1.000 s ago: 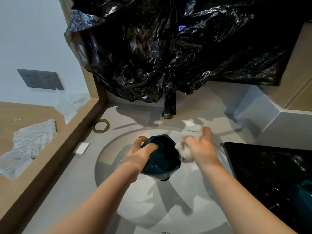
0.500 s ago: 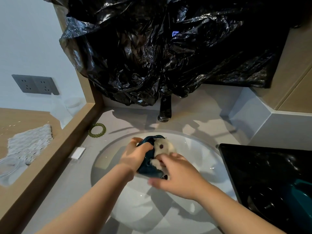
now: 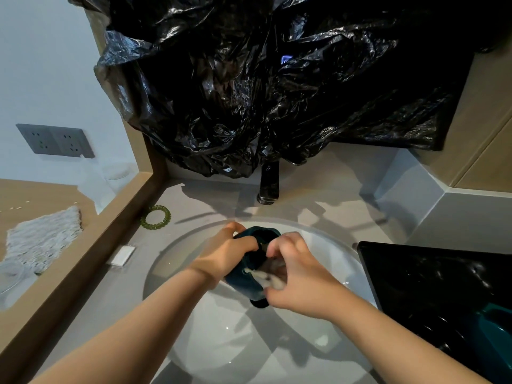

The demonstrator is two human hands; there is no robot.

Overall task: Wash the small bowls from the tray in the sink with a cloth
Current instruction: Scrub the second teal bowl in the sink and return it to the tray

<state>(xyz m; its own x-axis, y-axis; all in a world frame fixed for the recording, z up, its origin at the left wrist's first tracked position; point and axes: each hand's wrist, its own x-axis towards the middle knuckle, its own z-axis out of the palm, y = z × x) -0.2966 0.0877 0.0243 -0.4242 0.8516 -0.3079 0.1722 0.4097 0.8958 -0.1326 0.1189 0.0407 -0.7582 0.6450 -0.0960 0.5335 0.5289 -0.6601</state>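
Note:
Over the white round sink I hold a small dark teal bowl, tilted on its side. My left hand grips its rim from the left. My right hand presses a white cloth against the bowl's lower edge, the cloth mostly hidden under the fingers. At the right stands a black tray with another teal bowl at its near right corner.
A dark tap stands behind the sink under crumpled black plastic sheeting. A green coiled hair tie and a small white bar lie on the grey counter at left. A wooden ledge carries a pale mat.
My right hand brought the cloth from beside the bowl into it, then down to its lower edge. The bowl has tipped further over. My left hand keeps its grip.

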